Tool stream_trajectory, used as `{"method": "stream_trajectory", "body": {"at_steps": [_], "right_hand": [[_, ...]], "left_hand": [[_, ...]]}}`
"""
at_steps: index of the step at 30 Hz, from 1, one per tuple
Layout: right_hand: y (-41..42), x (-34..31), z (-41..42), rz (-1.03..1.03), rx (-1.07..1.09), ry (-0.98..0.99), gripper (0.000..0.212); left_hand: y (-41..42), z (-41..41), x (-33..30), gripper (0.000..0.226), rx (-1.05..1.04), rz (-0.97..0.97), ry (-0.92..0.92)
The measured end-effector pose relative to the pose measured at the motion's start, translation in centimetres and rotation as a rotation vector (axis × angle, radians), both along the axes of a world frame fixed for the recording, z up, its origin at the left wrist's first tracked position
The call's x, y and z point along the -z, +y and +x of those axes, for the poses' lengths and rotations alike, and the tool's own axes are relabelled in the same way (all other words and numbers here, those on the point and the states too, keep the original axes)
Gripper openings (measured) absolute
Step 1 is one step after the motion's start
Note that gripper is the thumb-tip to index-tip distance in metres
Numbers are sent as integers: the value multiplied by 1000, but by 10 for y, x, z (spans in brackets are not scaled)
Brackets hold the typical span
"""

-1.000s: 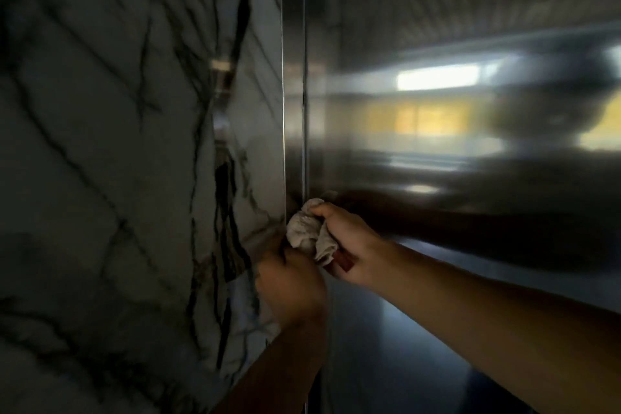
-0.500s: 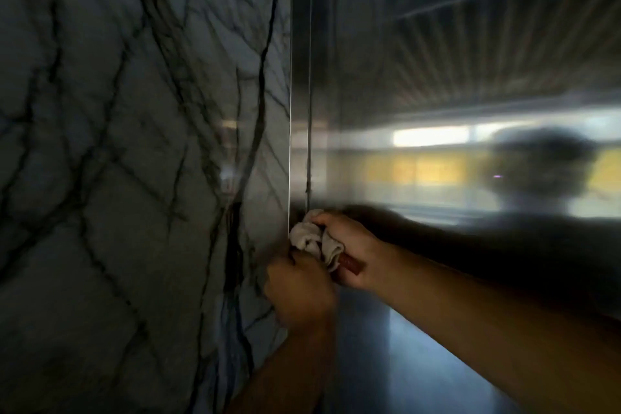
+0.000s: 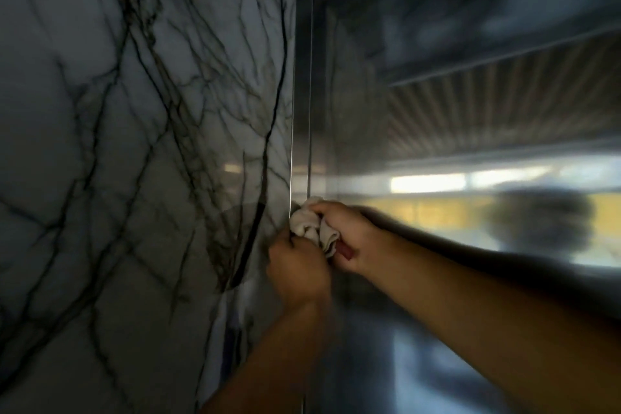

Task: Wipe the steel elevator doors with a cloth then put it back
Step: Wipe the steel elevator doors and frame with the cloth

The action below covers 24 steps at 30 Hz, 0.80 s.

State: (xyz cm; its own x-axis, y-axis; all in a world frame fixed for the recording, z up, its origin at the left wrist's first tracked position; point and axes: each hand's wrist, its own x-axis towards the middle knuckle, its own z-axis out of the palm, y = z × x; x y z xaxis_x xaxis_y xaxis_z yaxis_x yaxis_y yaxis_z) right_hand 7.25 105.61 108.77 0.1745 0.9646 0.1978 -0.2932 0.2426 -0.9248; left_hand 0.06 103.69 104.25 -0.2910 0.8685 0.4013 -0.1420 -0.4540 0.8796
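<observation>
Bunching the cloth [image 3: 311,225] against the door frame [image 3: 302,144], both hands' fingers [image 3: 322,208] clench it.

Marble wall [image 3: 134,178] left, steel door [image 3: 470,111] right (cloth [image 3: 307,223] between).

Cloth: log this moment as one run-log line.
stage: wiping | cloth: bunched, pressed at steel door frame beside marble wall | right hand: gripping cloth | left hand: closed just below cloth | put-back: not yet done
</observation>
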Motion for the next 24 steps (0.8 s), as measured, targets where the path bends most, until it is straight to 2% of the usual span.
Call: {"method": "stream_trajectory", "body": {"at_steps": [5, 7, 10, 13, 17, 18, 20, 23, 24], "right_hand": [[-2, -9, -3, 34, 77, -64, 26], [-4, 5, -4, 85, 234, -161, 17], [-7, 21, -7, 196, 479, -384, 13], [-17, 33, -11, 229, 690, -737, 19], [-15, 66, -18, 453, 881, -1086, 42], [-13, 74, -19, 471, 931, -1094, 44], [-5, 86, -14, 424, 1054, -1009, 40], [4, 98, -5, 308, 1266, -1317, 52], [6, 100, -4, 296, 1243, -1362, 54]], "left_hand": [[13, -2, -9, 30, 36, 21, -13], [10, -10, 7, 29, 55, 92, 33], [3, -26, 20, 22, -32, 217, 77], [-16, -41, 19, 40, -91, 390, 101], [-16, -59, 29, 42, -220, 570, 312], [-14, -62, 32, 44, -238, 584, 341], [-10, -68, 38, 47, -244, 593, 412], [-2, -72, 48, 55, -268, 625, 601], [2, -72, 50, 57, -278, 630, 645]]}}
